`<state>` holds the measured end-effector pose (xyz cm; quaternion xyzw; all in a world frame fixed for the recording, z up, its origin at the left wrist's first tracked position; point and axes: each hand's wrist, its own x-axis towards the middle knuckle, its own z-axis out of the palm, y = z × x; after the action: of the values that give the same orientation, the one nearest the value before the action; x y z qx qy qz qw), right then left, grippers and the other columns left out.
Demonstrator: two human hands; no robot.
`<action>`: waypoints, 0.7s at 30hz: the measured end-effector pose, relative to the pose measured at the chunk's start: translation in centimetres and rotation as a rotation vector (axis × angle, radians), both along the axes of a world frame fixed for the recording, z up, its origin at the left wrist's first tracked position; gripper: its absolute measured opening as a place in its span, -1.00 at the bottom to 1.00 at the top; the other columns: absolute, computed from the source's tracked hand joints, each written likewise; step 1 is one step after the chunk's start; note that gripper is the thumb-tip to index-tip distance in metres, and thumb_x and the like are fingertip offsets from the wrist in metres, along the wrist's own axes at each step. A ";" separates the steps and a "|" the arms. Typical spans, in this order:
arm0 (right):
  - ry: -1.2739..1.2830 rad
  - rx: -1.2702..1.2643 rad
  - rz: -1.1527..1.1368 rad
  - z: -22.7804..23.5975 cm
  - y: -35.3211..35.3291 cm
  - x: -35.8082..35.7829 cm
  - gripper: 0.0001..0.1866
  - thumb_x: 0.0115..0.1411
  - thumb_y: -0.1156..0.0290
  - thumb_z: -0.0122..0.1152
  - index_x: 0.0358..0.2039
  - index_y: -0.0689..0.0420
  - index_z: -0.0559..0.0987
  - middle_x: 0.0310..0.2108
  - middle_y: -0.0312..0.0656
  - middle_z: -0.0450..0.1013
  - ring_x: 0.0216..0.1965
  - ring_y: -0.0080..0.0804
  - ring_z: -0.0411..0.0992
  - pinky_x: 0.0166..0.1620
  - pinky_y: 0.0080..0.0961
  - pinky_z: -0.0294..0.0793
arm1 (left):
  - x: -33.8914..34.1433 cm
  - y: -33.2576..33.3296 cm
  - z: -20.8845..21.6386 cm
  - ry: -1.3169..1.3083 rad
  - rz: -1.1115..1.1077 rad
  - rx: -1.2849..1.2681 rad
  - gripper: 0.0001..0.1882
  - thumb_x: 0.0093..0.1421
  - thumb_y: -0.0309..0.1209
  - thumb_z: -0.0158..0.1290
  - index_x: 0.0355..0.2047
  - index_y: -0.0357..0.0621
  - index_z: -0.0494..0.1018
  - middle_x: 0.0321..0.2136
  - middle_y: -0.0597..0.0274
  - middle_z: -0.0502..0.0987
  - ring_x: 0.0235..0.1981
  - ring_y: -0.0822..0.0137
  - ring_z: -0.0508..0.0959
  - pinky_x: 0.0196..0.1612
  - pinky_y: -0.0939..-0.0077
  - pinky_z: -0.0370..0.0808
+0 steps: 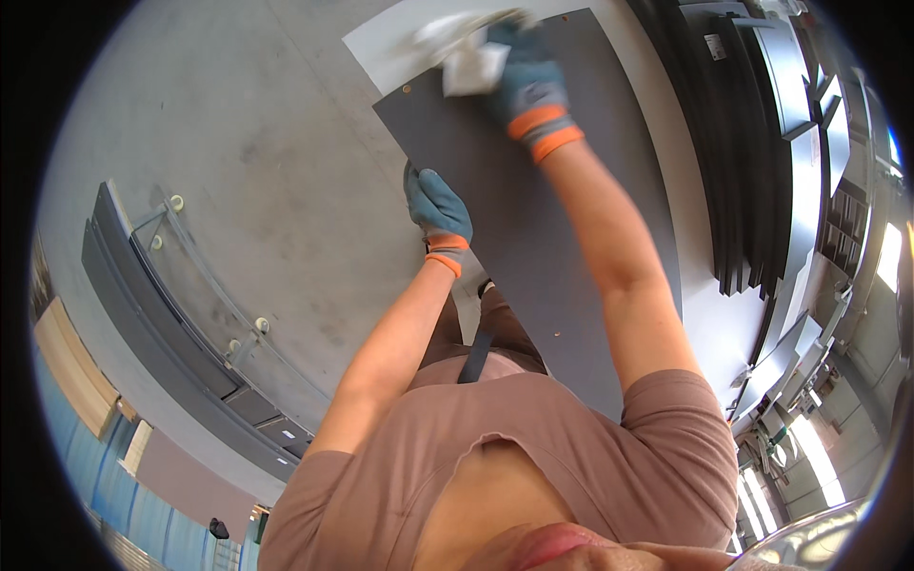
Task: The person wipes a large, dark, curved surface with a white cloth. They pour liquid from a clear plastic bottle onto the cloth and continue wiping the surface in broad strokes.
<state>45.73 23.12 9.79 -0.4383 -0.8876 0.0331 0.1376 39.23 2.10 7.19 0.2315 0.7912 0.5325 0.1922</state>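
Note:
A long dark grey panel [533, 190] lies in front of me, with small round holes near its corners. My left hand [438, 205], in a blue-grey glove with an orange cuff, grips the panel's left edge. Its fingers are closed against that edge, thumb toward the upper face. Over the panel's far end, my right hand [529, 81], gloved the same way, is closed on a crumpled white cloth [474, 65]. Motion smears the cloth and the fingertips, so the cloth's far part is unclear.
Under the panel a white board [390, 43] sticks out at the far left. Several dark panels [752, 143] are stacked to the right. At left, a wheeled metal cart [205, 271] stands beside long grey panels [143, 295] on the concrete floor [257, 124].

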 end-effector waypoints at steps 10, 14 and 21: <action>0.204 0.366 0.037 1.6 4.9 6.6 -0.60 0.15 0.35 0.31 0.05 -0.08 0.58 0.03 -0.07 0.55 0.09 0.01 0.49 0.23 -0.06 0.39 | 0.2 0.4 0.7 0.036 -0.034 0.011 -0.58 0.54 -0.29 -0.23 0.12 -0.35 0.48 -0.01 -0.06 0.58 -0.03 -0.03 0.59 0.04 0.22 0.51; -0.030 0.140 0.035 1.0 -4.6 12.7 -0.50 0.20 0.34 0.30 0.16 0.15 0.54 0.21 0.04 0.48 0.29 0.06 0.39 0.36 -0.01 0.31 | 0.0 0.1 0.2 -0.005 0.014 -0.019 -0.59 0.52 -0.31 -0.22 0.11 -0.35 0.48 -0.02 -0.06 0.58 -0.05 -0.04 0.59 0.03 0.23 0.52; 0.056 -0.017 -0.118 2.3 -0.4 11.8 -0.48 0.19 0.14 0.30 0.13 0.07 0.55 0.26 0.03 0.42 0.34 0.11 0.31 0.42 -0.06 0.21 | 0.3 0.0 0.5 -0.029 0.007 -0.022 -0.62 0.51 -0.34 -0.23 0.07 -0.34 0.49 -0.12 -0.08 0.60 -0.12 -0.07 0.58 -0.03 0.21 0.51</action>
<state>57.50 22.68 12.11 -0.4900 -0.8557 0.0445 0.1604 39.50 2.10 7.70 0.2189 0.7949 0.5277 0.2043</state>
